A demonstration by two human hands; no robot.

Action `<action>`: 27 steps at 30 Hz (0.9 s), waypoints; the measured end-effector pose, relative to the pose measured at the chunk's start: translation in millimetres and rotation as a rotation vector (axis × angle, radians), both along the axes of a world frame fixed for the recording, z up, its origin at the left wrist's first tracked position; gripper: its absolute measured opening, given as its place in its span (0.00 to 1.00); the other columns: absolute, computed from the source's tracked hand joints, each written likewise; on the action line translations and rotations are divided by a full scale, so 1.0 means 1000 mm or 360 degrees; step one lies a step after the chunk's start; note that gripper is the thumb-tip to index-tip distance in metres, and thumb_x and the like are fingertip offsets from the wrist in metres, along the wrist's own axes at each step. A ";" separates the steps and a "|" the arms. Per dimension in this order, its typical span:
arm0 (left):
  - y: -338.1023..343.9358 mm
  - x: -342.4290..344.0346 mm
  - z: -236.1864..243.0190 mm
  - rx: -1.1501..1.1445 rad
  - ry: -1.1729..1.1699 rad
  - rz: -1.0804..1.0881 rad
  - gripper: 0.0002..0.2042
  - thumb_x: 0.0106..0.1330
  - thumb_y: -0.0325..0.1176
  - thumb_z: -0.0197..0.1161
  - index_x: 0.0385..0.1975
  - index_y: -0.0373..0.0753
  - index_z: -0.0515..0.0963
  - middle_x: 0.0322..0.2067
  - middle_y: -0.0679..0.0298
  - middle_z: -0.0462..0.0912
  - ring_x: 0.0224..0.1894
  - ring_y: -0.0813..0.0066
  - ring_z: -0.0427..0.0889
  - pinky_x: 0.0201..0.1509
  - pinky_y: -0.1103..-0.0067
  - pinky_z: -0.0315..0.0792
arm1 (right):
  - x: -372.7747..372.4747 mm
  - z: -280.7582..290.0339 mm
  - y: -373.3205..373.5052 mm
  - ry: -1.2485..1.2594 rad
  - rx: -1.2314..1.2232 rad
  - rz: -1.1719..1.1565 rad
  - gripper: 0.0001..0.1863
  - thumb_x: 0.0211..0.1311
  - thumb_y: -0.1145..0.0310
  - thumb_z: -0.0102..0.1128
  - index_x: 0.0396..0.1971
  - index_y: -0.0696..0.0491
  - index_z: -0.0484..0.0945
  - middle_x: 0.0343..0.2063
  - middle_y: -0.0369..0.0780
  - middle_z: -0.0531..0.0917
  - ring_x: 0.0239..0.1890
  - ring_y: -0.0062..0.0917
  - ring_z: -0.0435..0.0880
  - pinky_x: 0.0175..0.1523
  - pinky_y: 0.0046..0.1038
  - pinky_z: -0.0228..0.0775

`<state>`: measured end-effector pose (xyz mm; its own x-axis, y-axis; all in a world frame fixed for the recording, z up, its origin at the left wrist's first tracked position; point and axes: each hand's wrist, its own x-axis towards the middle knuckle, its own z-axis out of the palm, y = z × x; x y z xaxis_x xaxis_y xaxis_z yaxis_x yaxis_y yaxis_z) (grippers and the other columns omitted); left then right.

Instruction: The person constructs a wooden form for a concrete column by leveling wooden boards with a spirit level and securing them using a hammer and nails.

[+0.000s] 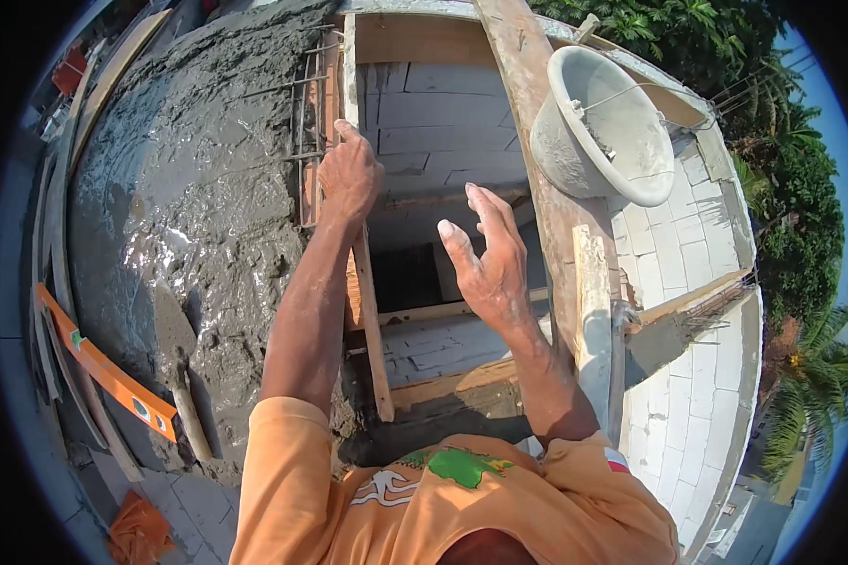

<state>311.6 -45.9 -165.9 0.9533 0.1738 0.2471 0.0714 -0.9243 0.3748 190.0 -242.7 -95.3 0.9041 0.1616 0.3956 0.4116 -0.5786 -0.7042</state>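
Observation:
My left hand (350,177) is curled over the top edge of a narrow upright wooden board (371,325) that borders the wet concrete (221,188). Its index fingertip presses near the rebar cage (311,132); the other fingers are partly hidden. Over the opening to the right, my right hand (492,268) hangs in the air, thumb and fingers apart, holding nothing. A pointing trowel (174,325) with a wooden handle lies on the concrete at the left. Nearby, an orange spirit level (106,363) rests along the slab's left edge.
A grey, mortar-stained bucket (556,141) with a wire handle sits tilted on a thick plank (537,85) spanning the opening. Pale block walls (683,226) curve round the right side, with rebar ends (711,315) protruding. Long boards (118,75) edge the slab's left; trees (801,207) stand beyond.

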 end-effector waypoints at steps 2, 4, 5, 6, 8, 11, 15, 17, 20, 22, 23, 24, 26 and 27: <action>-0.010 -0.006 0.019 -0.0052 0.0077 -0.0016 0.33 0.56 0.26 0.56 0.60 0.13 0.54 0.25 0.43 0.82 0.30 0.48 0.85 0.33 0.62 0.78 | -0.052 0.011 -0.037 -0.0035 -0.0131 -0.0128 0.25 0.64 0.66 0.61 0.56 0.65 0.68 0.51 0.54 0.74 0.52 0.46 0.77 0.54 0.39 0.72; -0.015 -0.001 0.011 -0.0043 0.0057 -0.0045 0.32 0.56 0.26 0.55 0.58 0.13 0.55 0.27 0.41 0.82 0.32 0.47 0.84 0.34 0.61 0.77 | -0.099 0.024 -0.067 0.0185 -0.0022 -0.0271 0.23 0.63 0.69 0.61 0.54 0.65 0.70 0.49 0.53 0.76 0.47 0.40 0.80 0.50 0.36 0.74; -0.025 0.002 0.013 -0.0032 0.0048 -0.0102 0.32 0.56 0.26 0.55 0.58 0.13 0.55 0.27 0.41 0.82 0.32 0.47 0.84 0.34 0.61 0.77 | -0.116 0.026 -0.085 0.0178 -0.0008 -0.0327 0.23 0.63 0.69 0.61 0.54 0.65 0.70 0.49 0.53 0.76 0.47 0.40 0.80 0.50 0.36 0.74; -0.028 0.002 0.014 -0.0063 0.0085 -0.0078 0.29 0.55 0.27 0.55 0.56 0.14 0.58 0.27 0.40 0.82 0.32 0.45 0.84 0.35 0.60 0.77 | -0.134 0.026 -0.100 0.0072 -0.0113 -0.0398 0.22 0.62 0.71 0.61 0.54 0.65 0.71 0.47 0.52 0.76 0.44 0.37 0.81 0.48 0.34 0.75; -0.030 -0.005 0.014 -0.0063 0.0143 -0.0102 0.24 0.54 0.28 0.55 0.49 0.20 0.62 0.28 0.39 0.82 0.34 0.42 0.83 0.38 0.58 0.77 | -0.164 0.031 -0.121 -0.0002 -0.0221 -0.0542 0.21 0.62 0.73 0.60 0.53 0.65 0.71 0.46 0.51 0.77 0.42 0.34 0.82 0.45 0.33 0.75; -0.019 -0.012 0.015 -0.0068 0.0038 -0.0126 0.21 0.53 0.30 0.56 0.45 0.27 0.62 0.31 0.37 0.81 0.38 0.39 0.81 0.41 0.56 0.75 | -0.189 0.033 -0.146 -0.0130 -0.0251 -0.0803 0.20 0.60 0.78 0.60 0.52 0.66 0.71 0.43 0.50 0.78 0.38 0.33 0.81 0.41 0.31 0.75; -0.011 0.000 0.005 0.0000 0.0183 -0.0109 0.21 0.55 0.31 0.56 0.47 0.28 0.61 0.34 0.38 0.81 0.40 0.39 0.82 0.43 0.57 0.75 | -0.199 0.049 -0.184 -0.0179 -0.0410 -0.1064 0.18 0.60 0.81 0.59 0.51 0.66 0.72 0.39 0.50 0.78 0.37 0.34 0.82 0.38 0.29 0.75; -0.011 0.002 0.001 0.0041 0.0141 -0.0124 0.22 0.55 0.31 0.56 0.47 0.28 0.61 0.34 0.38 0.82 0.40 0.39 0.82 0.44 0.57 0.75 | -0.199 0.045 -0.205 -0.0232 -0.0404 -0.1109 0.19 0.60 0.81 0.58 0.52 0.65 0.72 0.40 0.49 0.78 0.38 0.34 0.82 0.38 0.29 0.76; -0.017 0.003 0.005 0.0050 0.0104 -0.0126 0.23 0.54 0.32 0.57 0.48 0.28 0.61 0.34 0.38 0.82 0.41 0.39 0.82 0.44 0.57 0.75 | -0.187 0.040 -0.232 -0.0344 -0.0388 -0.1110 0.18 0.59 0.81 0.60 0.50 0.64 0.74 0.40 0.49 0.79 0.39 0.33 0.83 0.39 0.27 0.77; -0.024 -0.002 0.012 0.0065 0.0186 -0.0075 0.23 0.54 0.31 0.57 0.48 0.28 0.61 0.34 0.38 0.82 0.41 0.40 0.82 0.44 0.58 0.76 | -0.172 0.039 -0.249 -0.0070 -0.0300 -0.1189 0.16 0.59 0.81 0.61 0.47 0.63 0.76 0.40 0.48 0.80 0.40 0.32 0.84 0.40 0.27 0.78; -0.017 0.003 0.004 0.0076 0.0138 -0.0137 0.25 0.54 0.31 0.57 0.50 0.27 0.60 0.34 0.38 0.82 0.39 0.40 0.82 0.43 0.58 0.76 | -0.157 0.037 -0.263 -0.0267 -0.0337 -0.1101 0.13 0.59 0.78 0.62 0.45 0.61 0.78 0.39 0.48 0.80 0.39 0.31 0.84 0.41 0.27 0.78; -0.013 0.005 -0.002 0.0069 0.0122 -0.0122 0.25 0.54 0.31 0.57 0.50 0.27 0.60 0.34 0.38 0.82 0.39 0.40 0.82 0.43 0.58 0.76 | -0.143 0.042 -0.273 -0.0286 -0.0336 -0.1087 0.13 0.59 0.78 0.62 0.45 0.61 0.78 0.39 0.48 0.80 0.39 0.31 0.84 0.41 0.27 0.78; -0.004 0.007 -0.007 0.0099 0.0073 -0.0136 0.26 0.53 0.30 0.56 0.52 0.25 0.60 0.32 0.38 0.82 0.38 0.39 0.82 0.41 0.57 0.76 | -0.111 0.061 -0.285 -0.0374 -0.0505 -0.0944 0.13 0.59 0.77 0.62 0.45 0.61 0.78 0.38 0.47 0.81 0.37 0.31 0.85 0.40 0.27 0.77; -0.004 0.005 -0.008 0.0102 0.0084 -0.0124 0.27 0.54 0.30 0.56 0.53 0.25 0.59 0.31 0.39 0.82 0.37 0.39 0.82 0.40 0.57 0.76 | -0.093 0.070 -0.280 -0.0286 -0.0309 -0.0995 0.12 0.61 0.78 0.61 0.45 0.60 0.78 0.36 0.44 0.81 0.37 0.27 0.82 0.42 0.25 0.75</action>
